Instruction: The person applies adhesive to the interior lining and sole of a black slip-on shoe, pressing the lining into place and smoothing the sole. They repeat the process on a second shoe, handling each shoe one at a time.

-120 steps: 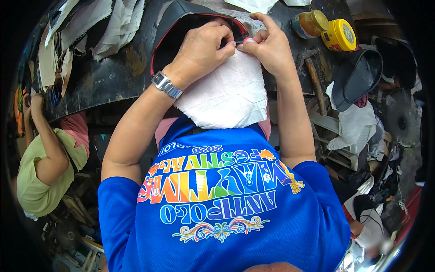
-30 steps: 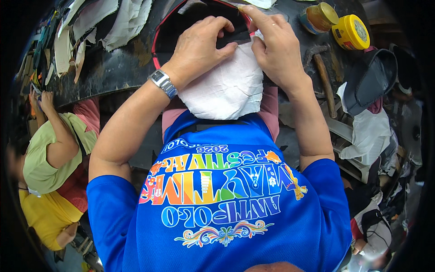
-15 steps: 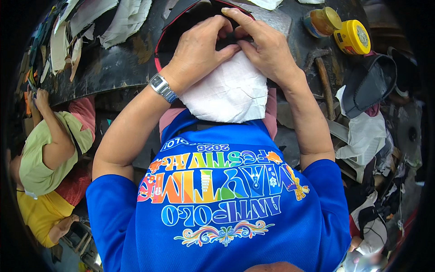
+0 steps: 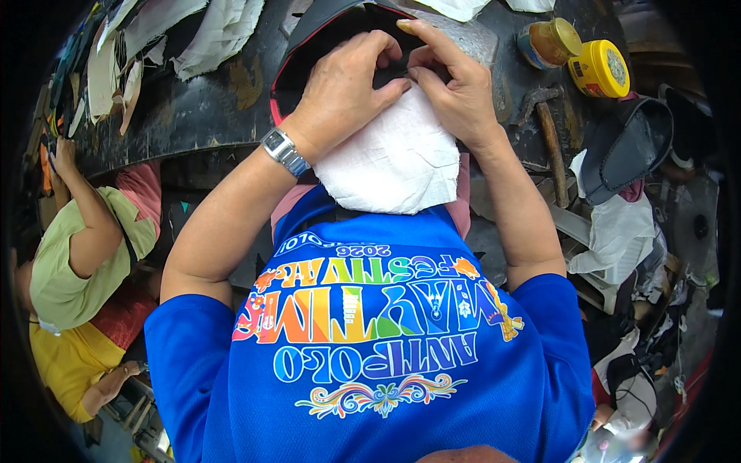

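A white cloth piece (image 4: 390, 158) with a creased, rounded lower edge lies below my hands, over the edge of my lap. Its upper end meets a black curved piece with a red edge (image 4: 309, 58), which looks like a shoe upper. My left hand (image 4: 347, 85) has its fingers curled inside the black piece, the thumb pressing the cloth's upper edge. My right hand (image 4: 455, 89) pinches at that same edge with thumb and curled fingers, while its index finger reaches up to the black rim. Exactly what lies between the fingertips is partly hidden.
White strips (image 4: 220, 35) lie at the table's left. On the right are an amber jar (image 4: 540, 46), a yellow tub (image 4: 598, 69) and a hammer (image 4: 552, 143). Beyond them is a stitched black upper (image 4: 629, 147) on white cloth (image 4: 621, 224). Another person (image 4: 89, 247) sits at left.
The black piece and the white cloth have shifted slightly to the right, my left hand with them. My right fingers have curled a little differently at the cloth's edge.
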Tool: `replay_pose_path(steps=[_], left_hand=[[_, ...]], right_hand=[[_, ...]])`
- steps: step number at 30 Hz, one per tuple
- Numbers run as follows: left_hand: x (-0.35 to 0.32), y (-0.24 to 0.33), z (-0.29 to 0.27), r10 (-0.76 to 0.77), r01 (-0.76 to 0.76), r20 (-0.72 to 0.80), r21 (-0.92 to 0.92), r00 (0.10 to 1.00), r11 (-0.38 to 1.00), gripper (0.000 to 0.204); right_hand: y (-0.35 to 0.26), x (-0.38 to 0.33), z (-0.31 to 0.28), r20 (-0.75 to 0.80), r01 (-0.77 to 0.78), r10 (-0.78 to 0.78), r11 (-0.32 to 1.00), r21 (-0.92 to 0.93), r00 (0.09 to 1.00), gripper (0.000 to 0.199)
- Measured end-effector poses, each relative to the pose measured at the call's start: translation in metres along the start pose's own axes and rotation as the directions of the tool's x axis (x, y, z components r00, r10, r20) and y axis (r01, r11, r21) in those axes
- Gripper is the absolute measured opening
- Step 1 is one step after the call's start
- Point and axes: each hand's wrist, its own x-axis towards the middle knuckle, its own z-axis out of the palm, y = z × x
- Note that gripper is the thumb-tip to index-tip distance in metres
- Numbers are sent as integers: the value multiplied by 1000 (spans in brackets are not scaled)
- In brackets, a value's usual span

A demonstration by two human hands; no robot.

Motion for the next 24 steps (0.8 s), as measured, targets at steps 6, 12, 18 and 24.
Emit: replay_pose_path(steps=[6, 12, 18, 24], left_hand=[[-1, 2, -1, -10, 9, -20, -20, 1000, 1000, 46], [-2, 1, -1, 2, -4, 31, 56, 1000, 998, 24], [-15, -3, -8, 288, -288, 20, 168, 957, 943, 18], [-21, 11, -22, 357, -372, 106, 299, 928, 879, 28]], right_hand=[[11, -3, -12, 105, 192, -181, 976, -107, 978, 60], [13, -2, -15, 127, 357, -338, 917, -180, 932, 54], [0, -28, -35, 280, 385, -287, 828, -408, 916, 56], [-6, -43, -34, 286, 182, -68, 901, -394, 956, 58]])
